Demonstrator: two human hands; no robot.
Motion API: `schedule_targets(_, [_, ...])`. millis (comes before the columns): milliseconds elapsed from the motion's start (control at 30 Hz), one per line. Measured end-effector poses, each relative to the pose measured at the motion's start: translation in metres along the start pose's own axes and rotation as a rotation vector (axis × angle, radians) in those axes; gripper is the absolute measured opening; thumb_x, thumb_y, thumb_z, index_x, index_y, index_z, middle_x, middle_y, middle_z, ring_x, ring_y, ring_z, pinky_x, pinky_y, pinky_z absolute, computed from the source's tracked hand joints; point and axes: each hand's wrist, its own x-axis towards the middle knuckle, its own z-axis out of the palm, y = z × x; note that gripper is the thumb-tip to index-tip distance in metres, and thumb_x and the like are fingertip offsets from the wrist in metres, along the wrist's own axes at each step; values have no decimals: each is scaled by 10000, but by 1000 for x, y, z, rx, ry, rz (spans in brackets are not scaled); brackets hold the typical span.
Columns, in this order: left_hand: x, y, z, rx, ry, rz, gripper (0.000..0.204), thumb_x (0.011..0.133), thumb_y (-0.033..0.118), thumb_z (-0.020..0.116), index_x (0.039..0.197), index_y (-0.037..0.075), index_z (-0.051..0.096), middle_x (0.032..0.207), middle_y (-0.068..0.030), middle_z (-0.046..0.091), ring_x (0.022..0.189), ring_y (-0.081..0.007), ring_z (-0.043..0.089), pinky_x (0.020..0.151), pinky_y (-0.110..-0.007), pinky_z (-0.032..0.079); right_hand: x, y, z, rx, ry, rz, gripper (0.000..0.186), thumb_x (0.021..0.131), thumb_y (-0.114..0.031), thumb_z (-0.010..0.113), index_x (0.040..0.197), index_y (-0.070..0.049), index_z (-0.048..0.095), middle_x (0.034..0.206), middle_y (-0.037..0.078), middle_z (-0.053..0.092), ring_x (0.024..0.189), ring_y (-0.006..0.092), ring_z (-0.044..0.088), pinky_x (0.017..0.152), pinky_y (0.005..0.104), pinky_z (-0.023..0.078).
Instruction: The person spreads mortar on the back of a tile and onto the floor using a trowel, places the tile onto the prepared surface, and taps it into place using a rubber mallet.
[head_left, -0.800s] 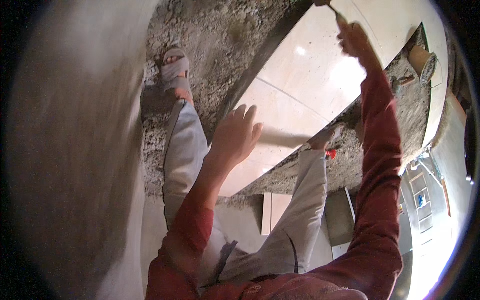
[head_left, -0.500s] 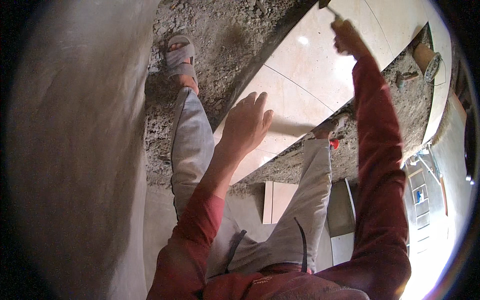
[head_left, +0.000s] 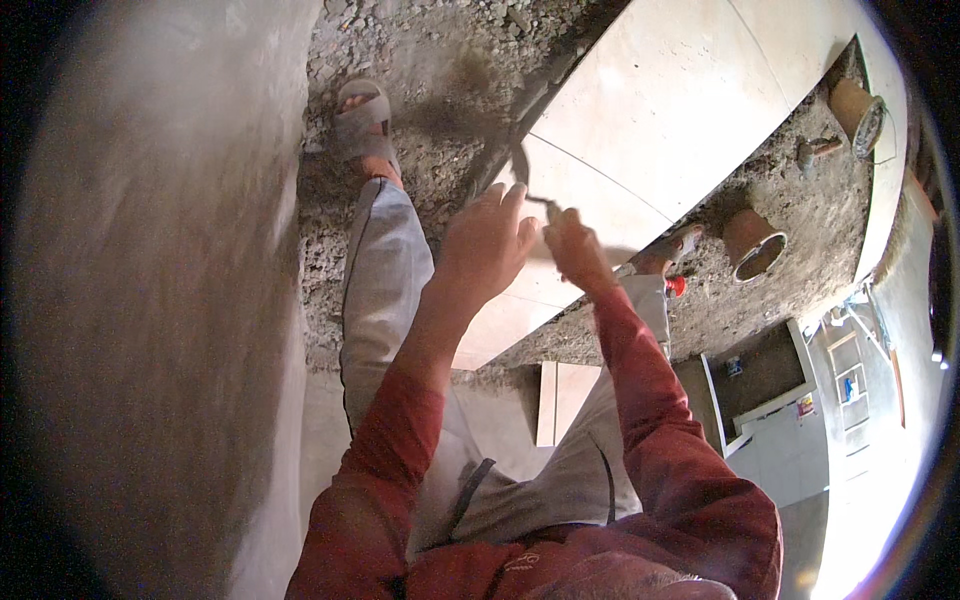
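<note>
My right hand point(head_left: 578, 248) is closed round the handle of a trowel point(head_left: 521, 165). The trowel's dark blade is at the left edge of a row of large cream floor tiles point(head_left: 660, 110), by the joint between two of them; motion blurs it somewhat. Close by, my left hand point(head_left: 482, 242) lies over the same tile edge with its fingers stretched out, and nothing shows in it. Its fingertips are just short of the trowel blade. Rough grey mortar bed and rubble point(head_left: 430, 110) border the tiles on the left.
A plastered wall point(head_left: 170, 300) rises along the left. Right of the tiles, two buckets point(head_left: 750, 240) and a small tool point(head_left: 822, 148) stand or lie on rough ground. A spare tile point(head_left: 568, 400) is behind my legs. My sandalled foot point(head_left: 362, 122) is on the rubble.
My right hand has come back from the far end of the tiles toward my left hand, bringing the trowel to the left edge. My left hand has barely moved.
</note>
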Motion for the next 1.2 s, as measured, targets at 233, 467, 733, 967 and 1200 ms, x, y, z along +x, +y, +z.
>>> schedule_targets(233, [-7,-5,11,45,-39,-57,453,968,263,531,1294,-51,504,1272,-287,558,1216,-415,528,1039,-470,415,111,-16,-129,206,317,184,246,973,-264,545,1032,-61,420,568,99,556,396,185,542,335,331,444])
schedule_targets(467, [-8,2,8,67,-55,-4,426,962,261,528,1259,-45,526,1212,-270,584,1140,-414,569,982,-471,453,80,13,-10,265,196,233,338,931,-243,582,1128,-72,367,690,198,605,526,328,600,442,436,508])
schedule_targets(733, [-9,2,14,126,-175,26,373,947,233,570,1204,-37,549,1092,-238,613,986,-405,623,867,-478,500,-4,29,126,121,211,-94,366,946,-180,532,1242,-5,405,939,237,603,731,470,645,605,524,509])
schedule_targets(967, [-10,-6,10,107,-113,-58,331,945,202,559,1167,-43,561,1075,-256,622,1017,-414,614,888,-478,489,21,-17,57,181,366,52,322,983,-217,537,1218,-26,427,869,270,542,687,482,615,514,537,468])
schedule_targets(1200, [-9,-3,16,32,-85,-40,330,950,183,547,1195,-39,551,1144,-266,608,1071,-424,593,933,-463,476,71,9,42,288,370,290,337,983,-326,524,1089,-15,453,737,272,627,694,452,659,564,492,525])
